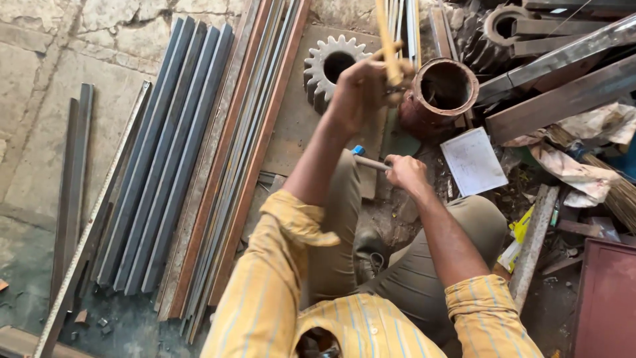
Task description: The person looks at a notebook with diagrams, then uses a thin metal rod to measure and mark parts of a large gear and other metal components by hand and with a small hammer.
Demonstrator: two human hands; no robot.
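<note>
A yellow rod (386, 36) is gripped by the left hand (361, 83), whose fingers are closed tight around it. The rod stands nearly upright in the view, its long axis running from the hand up out of the top edge, tilted slightly leftward at the top. It is held above the floor, just beside a rusty pipe (442, 89) whose open mouth faces the camera. A pale gear (331, 66) lies close to the left of the hand, on a flat board (295, 126).

A thin tool (370, 161) with a blue tip is held in the closed right hand (405, 174); its axis runs roughly sideways, blue end pointing left, over the knee.

To the left, long steel bars (165, 166) are laid side by side on the concrete, running lengthwise away from the person. A white sheet (474, 161) lies right of the hands. Beyond it, heavy angle iron (563, 99), scrap and crumpled paper (583, 176) are heaped, crowding the right side. A dark gear (478, 43) is partly buried there.
</note>
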